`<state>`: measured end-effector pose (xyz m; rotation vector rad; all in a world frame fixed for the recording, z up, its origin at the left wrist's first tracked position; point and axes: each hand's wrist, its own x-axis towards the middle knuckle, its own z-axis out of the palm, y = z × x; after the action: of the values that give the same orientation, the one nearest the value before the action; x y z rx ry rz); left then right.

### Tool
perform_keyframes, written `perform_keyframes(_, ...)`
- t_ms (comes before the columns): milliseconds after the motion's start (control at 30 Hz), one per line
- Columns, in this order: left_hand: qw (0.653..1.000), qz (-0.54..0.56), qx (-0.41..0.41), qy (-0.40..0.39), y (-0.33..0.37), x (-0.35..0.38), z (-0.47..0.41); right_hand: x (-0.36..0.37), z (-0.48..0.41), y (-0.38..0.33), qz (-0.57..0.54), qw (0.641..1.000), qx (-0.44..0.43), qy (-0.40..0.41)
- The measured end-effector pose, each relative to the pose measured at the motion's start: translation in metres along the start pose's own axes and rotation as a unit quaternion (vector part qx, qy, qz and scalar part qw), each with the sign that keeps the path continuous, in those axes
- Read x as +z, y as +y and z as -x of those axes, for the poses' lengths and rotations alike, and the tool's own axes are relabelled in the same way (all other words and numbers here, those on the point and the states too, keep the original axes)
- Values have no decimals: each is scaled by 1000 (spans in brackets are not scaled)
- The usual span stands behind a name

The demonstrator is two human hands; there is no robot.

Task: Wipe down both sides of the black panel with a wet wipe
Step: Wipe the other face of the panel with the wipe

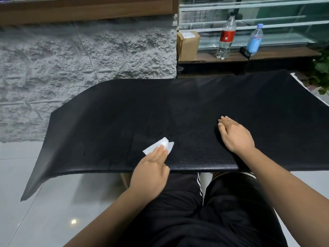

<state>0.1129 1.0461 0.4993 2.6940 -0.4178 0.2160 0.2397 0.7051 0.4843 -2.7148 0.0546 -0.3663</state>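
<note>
- The black panel lies across the seated person's lap, long axis running left to right; its left end sags toward the floor tiles.
- The wet wipe sits on the upper face, close to the near edge and left of the middle.
- The left hand presses the wipe flat with straight fingers, not curled round it.
- The right hand rests palm down with fingers extended, right of the middle; it probably steadies the panel.
- Most unwiped surface lies beyond and to either side of the wipe, so strokes likely follow the long axis; the left hand is nearer.
- The underside is not yet turned up.
</note>
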Motion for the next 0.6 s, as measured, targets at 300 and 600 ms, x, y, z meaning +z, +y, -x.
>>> perform_keyframes(300, 994, 16, 96, -50, 54, 27, -25, 0, 0, 0, 0, 1000, -4, -1)
perform_keyframes(600, 991, 18, 113, -69, 58, 37, -38, 0, 0, 2, 2, 1000, -9, 0)
